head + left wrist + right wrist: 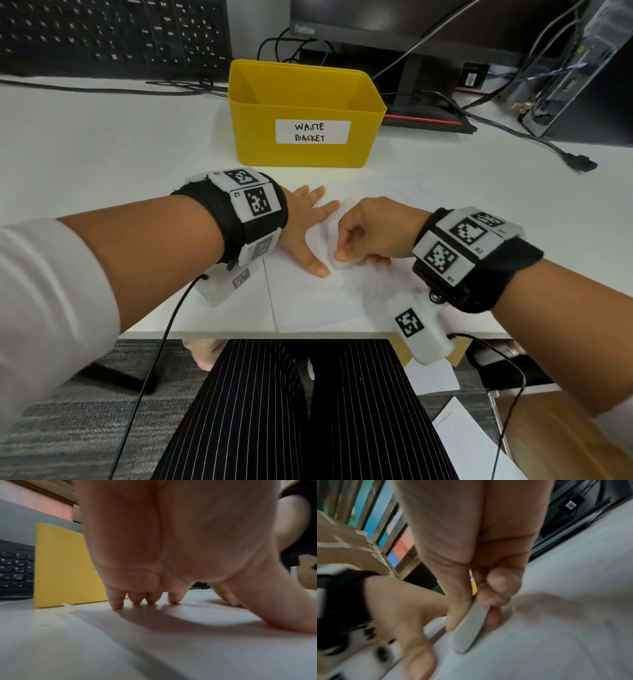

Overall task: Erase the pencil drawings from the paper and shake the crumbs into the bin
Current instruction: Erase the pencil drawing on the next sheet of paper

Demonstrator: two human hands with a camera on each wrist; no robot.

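Note:
A white sheet of paper [308, 301] lies at the desk's front edge, with faint pencil outlines [356, 293] near its lower middle. My left hand [305, 226] lies spread flat on the paper, fingertips [118, 605] and thumb pressing it down. My right hand [373, 229] pinches a white eraser [344, 263] between thumb and fingers, and its lower end touches the paper beside my left thumb. The right wrist view shows the eraser [469, 628] as a grey-white slab tilted onto the paper [556, 628]. The yellow bin [301, 113] labelled "WASTE BASKET" stands just behind the hands.
A black keyboard [113, 34] sits at the back left and a monitor base [428, 116] with cables [534, 137] at the back right. A computer tower [579, 68] stands far right. The desk edge [239, 334] runs just below my wrists, above my lap.

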